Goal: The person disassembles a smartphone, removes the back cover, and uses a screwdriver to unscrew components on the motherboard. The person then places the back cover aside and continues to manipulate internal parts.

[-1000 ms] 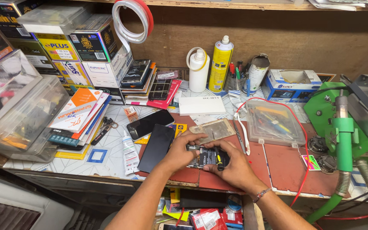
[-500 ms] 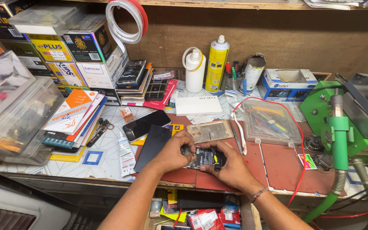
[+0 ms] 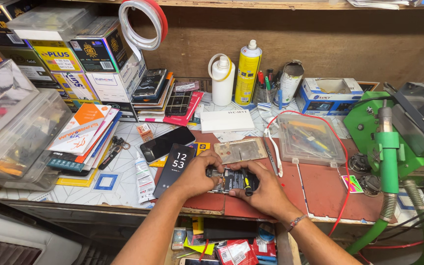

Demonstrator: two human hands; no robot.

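Note:
An opened phone (image 3: 227, 179) with its insides showing lies on the red work mat (image 3: 330, 189) near the bench's front edge. My left hand (image 3: 197, 175) grips its left end. My right hand (image 3: 262, 189) rests on its right end and pinches a small yellow-and-black screwdriver (image 3: 246, 182) against the phone. A gold back cover (image 3: 241, 149) lies just behind the hands. A dark phone with a lit screen (image 3: 175, 167) sits left of my left hand, and another dark phone (image 3: 167, 143) lies behind it.
A clear lidded tool box (image 3: 309, 139) sits right of the hands, a green stand with a hose (image 3: 387, 162) further right. White bottle (image 3: 223, 78), yellow spray can (image 3: 248, 71) and a blue-white carton (image 3: 330, 95) line the back. Stacked boxes and plastic bins (image 3: 20, 127) fill the left.
The view has shifted slightly. Both hands stay on the opened phone, with only small finger movements on it.

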